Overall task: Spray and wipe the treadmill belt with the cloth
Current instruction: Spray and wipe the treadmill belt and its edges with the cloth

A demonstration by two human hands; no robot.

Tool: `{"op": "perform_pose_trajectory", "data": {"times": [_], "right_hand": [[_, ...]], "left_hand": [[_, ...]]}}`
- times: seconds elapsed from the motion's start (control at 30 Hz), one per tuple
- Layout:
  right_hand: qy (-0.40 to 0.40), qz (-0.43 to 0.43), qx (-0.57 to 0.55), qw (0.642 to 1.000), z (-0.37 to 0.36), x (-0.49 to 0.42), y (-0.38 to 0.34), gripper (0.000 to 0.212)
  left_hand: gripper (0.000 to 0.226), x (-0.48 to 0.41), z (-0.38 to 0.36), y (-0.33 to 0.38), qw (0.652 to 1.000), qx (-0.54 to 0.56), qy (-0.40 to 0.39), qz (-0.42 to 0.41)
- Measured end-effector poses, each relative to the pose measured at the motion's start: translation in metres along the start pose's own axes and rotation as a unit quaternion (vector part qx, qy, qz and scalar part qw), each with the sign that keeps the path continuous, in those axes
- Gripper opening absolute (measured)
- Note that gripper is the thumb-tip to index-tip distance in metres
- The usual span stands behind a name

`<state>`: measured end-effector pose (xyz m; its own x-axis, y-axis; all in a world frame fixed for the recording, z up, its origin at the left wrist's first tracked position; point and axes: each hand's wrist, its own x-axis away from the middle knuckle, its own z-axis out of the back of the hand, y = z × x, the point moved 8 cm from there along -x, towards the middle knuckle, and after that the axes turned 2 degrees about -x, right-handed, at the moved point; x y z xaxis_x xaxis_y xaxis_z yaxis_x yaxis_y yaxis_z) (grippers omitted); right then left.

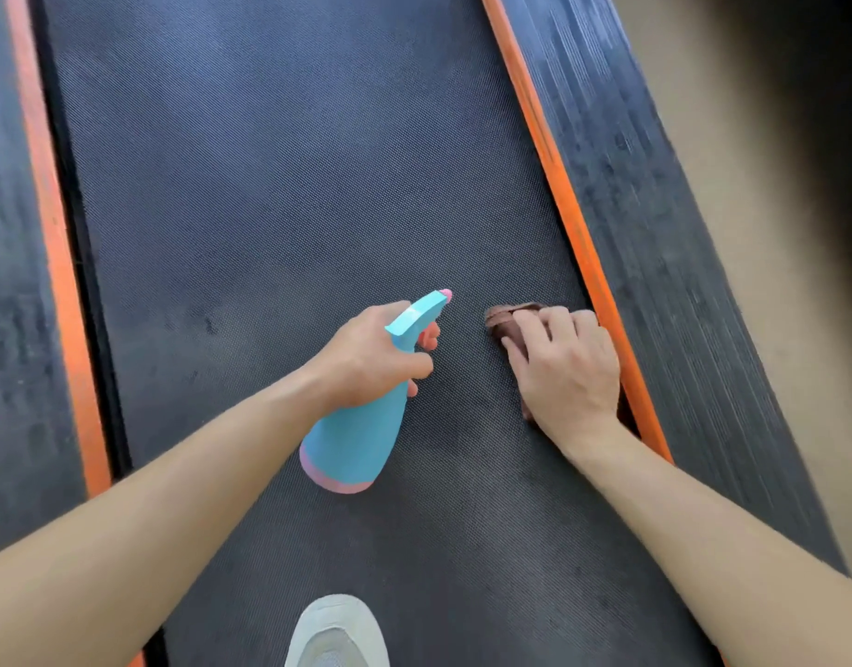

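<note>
The dark textured treadmill belt [279,185] fills the middle of the view. My left hand [366,358] grips a light blue spray bottle [354,440] with a pink base and pink nozzle, held above the belt with the nozzle pointing away and to the right. My right hand [566,368] presses flat on a brown cloth [503,320] against the belt, close to its right edge. Most of the cloth is hidden under the hand.
Orange strips [563,204] run along both sides of the belt, with black ribbed side rails [655,233] outside them. A light grey shoe toe [337,633] stands on the belt at the bottom centre. Beige floor [732,137] lies to the right.
</note>
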<state>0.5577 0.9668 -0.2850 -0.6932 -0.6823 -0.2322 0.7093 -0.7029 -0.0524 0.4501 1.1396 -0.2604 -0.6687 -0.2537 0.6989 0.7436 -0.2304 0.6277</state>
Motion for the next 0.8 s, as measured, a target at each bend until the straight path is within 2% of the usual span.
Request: {"op": "perform_pose_trajectory", "data": {"times": [0.1,0.2,0.3,0.4,0.53,0.6,0.67,0.73,0.8], "right_hand": [[-0.042,0.078,-0.03,0.996,0.004,0.052,-0.016,0.026],[-0.046,0.123,-0.041,0.991,0.001,0.035,-0.021,0.028],[-0.018,0.075,-0.022,0.997,-0.011,-0.026,-0.025,0.027],[-0.017,0.035,-0.005,0.999,-0.016,-0.056,-0.029,0.028],[-0.033,0.096,-0.059,0.993,0.001,0.02,-0.037,0.025],[-0.066,0.154,-0.081,0.983,0.008,0.061,-0.042,0.026],[-0.086,0.189,-0.074,0.976,0.008,0.066,-0.042,0.028],[-0.07,0.176,-0.054,0.98,0.001,0.035,-0.042,0.028],[-0.039,0.104,-0.037,0.993,-0.008,-0.012,-0.036,0.028]], "left_hand": [[0.051,0.001,0.001,-0.004,1.0,0.008,-0.002,0.001],[0.048,0.005,0.0,-0.009,1.0,0.016,-0.001,0.002],[0.043,0.005,-0.002,-0.012,1.0,0.016,0.002,0.0],[0.049,0.007,-0.001,-0.013,1.0,0.026,0.005,-0.001],[0.021,0.012,0.002,-0.012,0.999,0.031,0.004,-0.008],[0.027,0.016,0.001,-0.014,1.0,0.028,0.003,-0.006],[0.029,0.019,-0.002,-0.017,1.0,0.031,0.001,-0.002],[0.028,0.02,-0.006,-0.021,1.0,0.026,0.0,-0.003],[0.023,0.022,-0.01,-0.024,0.999,0.036,-0.004,-0.003]]}}
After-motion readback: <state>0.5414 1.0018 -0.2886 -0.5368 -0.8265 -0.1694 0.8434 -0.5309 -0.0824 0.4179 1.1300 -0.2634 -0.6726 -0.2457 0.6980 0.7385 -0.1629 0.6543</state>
